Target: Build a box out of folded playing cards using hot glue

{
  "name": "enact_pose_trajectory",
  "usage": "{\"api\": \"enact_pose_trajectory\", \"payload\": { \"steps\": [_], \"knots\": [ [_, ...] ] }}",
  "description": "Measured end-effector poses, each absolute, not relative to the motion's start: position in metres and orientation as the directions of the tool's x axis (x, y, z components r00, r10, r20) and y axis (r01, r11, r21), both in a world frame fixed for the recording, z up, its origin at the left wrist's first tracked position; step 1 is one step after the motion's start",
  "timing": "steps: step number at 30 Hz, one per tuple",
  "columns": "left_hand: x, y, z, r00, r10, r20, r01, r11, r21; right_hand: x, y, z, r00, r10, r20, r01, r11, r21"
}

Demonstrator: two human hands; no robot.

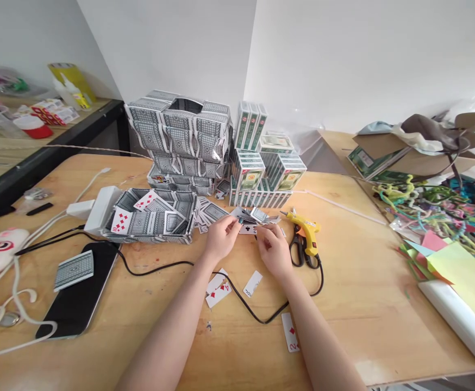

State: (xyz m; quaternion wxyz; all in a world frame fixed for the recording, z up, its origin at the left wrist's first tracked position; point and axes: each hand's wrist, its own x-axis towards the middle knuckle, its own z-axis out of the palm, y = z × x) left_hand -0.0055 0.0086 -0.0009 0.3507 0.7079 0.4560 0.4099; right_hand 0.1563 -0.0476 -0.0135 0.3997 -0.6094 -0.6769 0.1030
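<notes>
Forearms [176,320] foremost, we see folded cards [258,214], long axis crosswise, just beyond and between both hands, the left hand [222,236] pinching their left end, while we cannot tell the grip of the right hand [274,248].

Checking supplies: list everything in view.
Card structure: one, grey, back
Card tray: one, grey, centre left
Boxed decks: many, green, back
Loose cards: many, mixed, centre
Glue gun: one, yellow, centre right
Scissors: one, black, beside glue gun
Phone: one, black, left
Power strip: one, white, left
Cardboard box: one, brown, right
Pipe cleaners: many, multicoloured, right
Paper: several, mixed, right
Bottles: two, white, upper left
Left hand: one, bare, centre
Right hand: one, bare, centre
</notes>
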Motion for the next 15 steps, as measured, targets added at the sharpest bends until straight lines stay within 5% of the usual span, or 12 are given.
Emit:
{"api": "enact_pose_trajectory", "payload": {
  "steps": [8, 15],
  "knots": [
    [-0.002, 0.01, -0.01, 0.35, 0.839, 0.416, 0.535, -0.544, 0.646, 0.152, -0.048, -0.003, 0.241, 0.898, 0.368, 0.606, 0.157, -0.78],
    [-0.002, 0.013, -0.012, 0.253, 0.865, 0.433, 0.541, -0.497, 0.678, 0.155, -0.046, -0.005, 0.339, 0.897, 0.282, 0.353, 0.156, -0.922]
  ]
}}
